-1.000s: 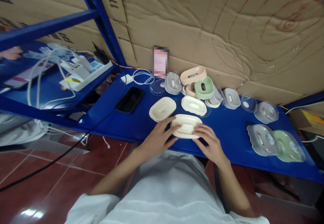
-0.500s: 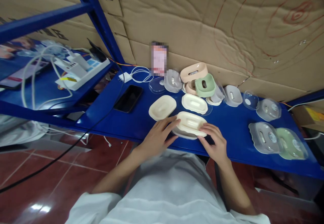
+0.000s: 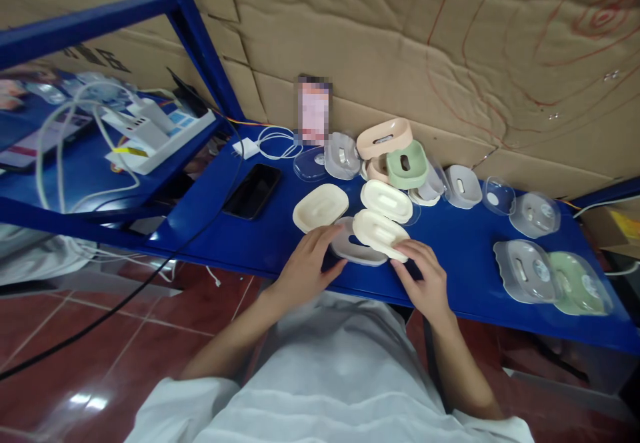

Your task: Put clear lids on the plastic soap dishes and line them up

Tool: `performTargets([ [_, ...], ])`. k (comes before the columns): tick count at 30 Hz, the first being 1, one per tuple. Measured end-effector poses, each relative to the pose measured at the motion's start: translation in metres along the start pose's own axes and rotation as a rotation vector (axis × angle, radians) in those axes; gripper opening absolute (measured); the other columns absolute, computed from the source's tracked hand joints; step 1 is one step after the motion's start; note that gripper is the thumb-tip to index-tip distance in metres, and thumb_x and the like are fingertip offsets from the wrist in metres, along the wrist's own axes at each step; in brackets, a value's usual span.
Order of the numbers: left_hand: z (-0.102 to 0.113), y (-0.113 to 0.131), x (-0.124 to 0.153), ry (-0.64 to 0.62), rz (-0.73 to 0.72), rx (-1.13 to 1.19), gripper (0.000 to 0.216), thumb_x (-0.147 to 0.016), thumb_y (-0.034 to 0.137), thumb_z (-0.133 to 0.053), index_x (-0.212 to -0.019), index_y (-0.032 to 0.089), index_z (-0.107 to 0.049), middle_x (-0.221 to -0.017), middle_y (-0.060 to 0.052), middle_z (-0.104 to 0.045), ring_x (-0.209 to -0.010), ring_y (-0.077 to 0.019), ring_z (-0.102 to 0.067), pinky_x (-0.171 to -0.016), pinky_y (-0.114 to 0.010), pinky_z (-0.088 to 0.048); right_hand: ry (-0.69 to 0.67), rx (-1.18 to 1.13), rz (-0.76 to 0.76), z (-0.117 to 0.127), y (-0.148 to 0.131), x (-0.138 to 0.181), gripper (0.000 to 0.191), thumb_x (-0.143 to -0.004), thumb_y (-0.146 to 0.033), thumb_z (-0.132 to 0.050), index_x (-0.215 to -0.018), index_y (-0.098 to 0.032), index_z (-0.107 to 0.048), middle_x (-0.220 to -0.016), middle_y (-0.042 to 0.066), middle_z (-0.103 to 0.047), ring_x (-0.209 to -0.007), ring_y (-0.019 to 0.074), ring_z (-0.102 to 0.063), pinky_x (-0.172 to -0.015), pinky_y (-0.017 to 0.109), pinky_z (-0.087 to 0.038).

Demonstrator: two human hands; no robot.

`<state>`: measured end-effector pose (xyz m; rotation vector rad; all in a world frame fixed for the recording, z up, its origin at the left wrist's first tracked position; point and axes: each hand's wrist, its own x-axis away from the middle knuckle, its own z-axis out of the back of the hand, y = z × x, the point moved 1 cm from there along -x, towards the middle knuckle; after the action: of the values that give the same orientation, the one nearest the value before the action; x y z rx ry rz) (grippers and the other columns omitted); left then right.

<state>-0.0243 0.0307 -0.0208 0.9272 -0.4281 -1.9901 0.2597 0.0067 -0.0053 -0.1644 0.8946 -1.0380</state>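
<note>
My right hand (image 3: pixel 423 276) pinches the right end of a cream soap dish tray (image 3: pixel 379 231), tilted above a grey soap dish base (image 3: pixel 363 253). The base is oval, with an opening in its bottom that shows partly beside the cream tray. My left hand (image 3: pixel 311 266) grips the base's left end between thumb and fingers. Just beyond my left fingers lies another cream oval piece (image 3: pixel 321 207). Behind the held tray rests a further cream tray (image 3: pixel 386 201), partly on a clear lid.
Peach (image 3: pixel 384 139) and green soap dish bases (image 3: pixel 407 164) are heaped at the back. Lidded grey (image 3: pixel 525 271) and green soap dishes (image 3: pixel 580 283) stand at the right. A black phone (image 3: pixel 253 191), a white charger (image 3: pixel 247 149) and a power strip (image 3: pixel 173 141) lie leftward.
The cream tray has lifted off the grey base and shifted to the right in my right hand, baring the base's left part and opening. My left hand stays at the base.
</note>
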Motion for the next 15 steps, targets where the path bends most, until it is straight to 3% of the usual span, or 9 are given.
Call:
performTargets([
  [7,0.0002,0.0,-0.0003,-0.029,0.016,0.052,0.074,-0.102,0.033,-0.071,-0.165,0.028,-0.033,-0.155,-0.015,-0.057,-0.146,-0.0316,-0.055,-0.121,-0.054,-0.051,-0.136,0.075,0.084,-0.004,-0.003,0.0025,0.039,-0.104,-0.023,-0.066,-0.142,-0.032,-0.067,-0.135,0.008,-0.073,-0.132,0.0292,-0.067,-0.112,0.053,-0.057],
  [11,0.0005,-0.0006,0.0001,-0.03,0.019,0.09,0.075,-0.102,0.031,-0.071,-0.166,0.031,-0.031,-0.158,-0.014,-0.053,-0.148,-0.0308,-0.053,-0.121,-0.051,-0.052,-0.274,0.083,0.141,-0.0074,-0.0057,0.003,0.052,-0.108,-0.02,-0.058,-0.158,-0.033,-0.055,-0.155,0.008,-0.062,-0.148,0.0292,-0.056,-0.122,0.054,-0.052],
  [15,0.0006,-0.0011,0.0006,-0.042,0.015,0.079,0.073,-0.103,0.031,-0.07,-0.166,0.035,-0.033,-0.163,-0.014,-0.047,-0.153,-0.0317,-0.048,-0.124,-0.053,-0.05,-0.299,0.072,0.173,-0.0094,-0.0091,0.0018,0.06,-0.108,-0.015,-0.055,-0.164,-0.032,-0.047,-0.161,0.007,-0.057,-0.153,0.0281,-0.051,-0.125,0.053,-0.049],
])
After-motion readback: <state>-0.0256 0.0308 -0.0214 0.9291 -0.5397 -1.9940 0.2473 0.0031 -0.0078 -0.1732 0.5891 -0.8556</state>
